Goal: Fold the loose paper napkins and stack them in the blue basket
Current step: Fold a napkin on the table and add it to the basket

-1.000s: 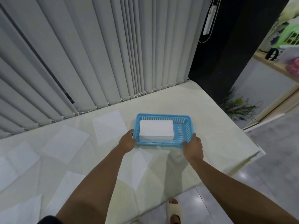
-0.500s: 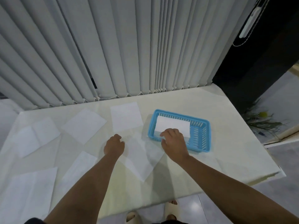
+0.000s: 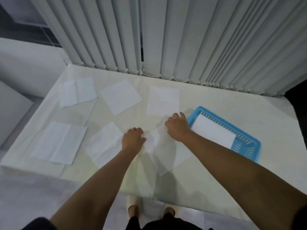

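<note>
Six loose paper napkins (image 3: pixel 120 96) spread flat on the table (image 3: pixel 216 103); one blue basket (image 3: pixel 249 146) at right holding one folded stack (image 3: pixel 214 132). Left hand (image 3: pixel 132 140) and right hand (image 3: pixel 177 128) with fingers curled, both gripping the nearest napkin (image 3: pixel 163 156) by its far edge.

Dim, soft light (edges bowed)
</note>
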The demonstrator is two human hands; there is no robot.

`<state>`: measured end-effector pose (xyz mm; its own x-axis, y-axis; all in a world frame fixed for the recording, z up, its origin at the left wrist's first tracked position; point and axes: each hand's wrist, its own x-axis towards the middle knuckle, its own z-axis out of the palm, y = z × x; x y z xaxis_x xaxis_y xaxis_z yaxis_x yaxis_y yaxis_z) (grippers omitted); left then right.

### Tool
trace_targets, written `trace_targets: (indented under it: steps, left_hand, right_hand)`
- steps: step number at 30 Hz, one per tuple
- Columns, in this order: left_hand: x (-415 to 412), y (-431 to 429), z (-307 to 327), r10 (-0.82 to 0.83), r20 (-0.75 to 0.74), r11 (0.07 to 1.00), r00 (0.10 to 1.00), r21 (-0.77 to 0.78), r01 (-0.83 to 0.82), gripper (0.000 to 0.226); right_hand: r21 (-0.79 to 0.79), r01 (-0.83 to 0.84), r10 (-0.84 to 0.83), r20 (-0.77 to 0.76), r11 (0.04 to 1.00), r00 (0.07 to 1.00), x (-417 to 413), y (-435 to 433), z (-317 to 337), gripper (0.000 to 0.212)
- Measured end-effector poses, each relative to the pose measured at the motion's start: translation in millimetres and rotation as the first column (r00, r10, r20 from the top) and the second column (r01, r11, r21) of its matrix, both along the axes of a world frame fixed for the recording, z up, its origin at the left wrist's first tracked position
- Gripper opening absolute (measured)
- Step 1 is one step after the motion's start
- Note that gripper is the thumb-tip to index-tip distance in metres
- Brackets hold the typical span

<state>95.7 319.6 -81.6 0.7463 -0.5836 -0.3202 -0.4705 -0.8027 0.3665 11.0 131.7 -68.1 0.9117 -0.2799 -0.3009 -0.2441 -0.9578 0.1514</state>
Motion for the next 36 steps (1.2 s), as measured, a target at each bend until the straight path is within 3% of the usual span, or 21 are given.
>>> trace_targets:
  steps: [6,12,18,20,23,25,30,36]
  left_hand:
    - [1.7,-7.5,-1.4,0.191,-0.239,0.977,0.952,-0.044,-0.207,0.027]
    - [8.3,-7.4,4.9,0.055,-0.095,0.998,0.994,-0.006,-0.056,0.016]
    - [19.7,2.2,16.4,0.021,0.010,0.997,1.000,-0.068,-0.020,0.022]
    - [22.8,5.3,19.2,-0.008,0.047,0.996,0.999,-0.094,0.013,0.024]
    - [24.6,10.2,22.1,-0.062,0.086,0.988,0.994,-0.139,0.074,0.025]
    - [22.9,13.4,23.5,-0.092,0.101,0.979,0.991,-0.173,0.109,0.023]
    - [18.4,25.0,23.1,-0.122,0.149,0.968,0.981,-0.201,0.151,0.024]
    - [12.5,38.8,19.3,-0.152,0.198,0.962,0.968,-0.196,0.191,0.015]
  right_hand:
    - [0.030,0.056,-0.058,0.050,0.998,0.997,5.5,-8.8,-6.1,0.030]
    - [0.092,0.030,-0.032,0.020,0.995,0.999,7.8,-11.2,-2.3,0.022]
    - [0.340,0.090,-0.122,0.074,0.936,0.990,8.8,4.0,17.6,0.008]
    - [0.431,0.129,-0.175,0.068,0.893,0.982,9.4,9.5,23.1,0.017]
    - [0.508,0.194,-0.215,-0.018,0.839,0.976,12.0,12.3,24.9,0.054]
    - [0.479,0.221,-0.203,-0.090,0.849,0.975,13.8,11.6,23.5,0.059]
    - [0.401,0.208,-0.170,-0.128,0.892,0.977,7.5,10.2,19.6,0.033]
    - [0.215,-0.025,-0.012,0.168,0.976,0.986,-15.7,20.1,26.0,0.026]
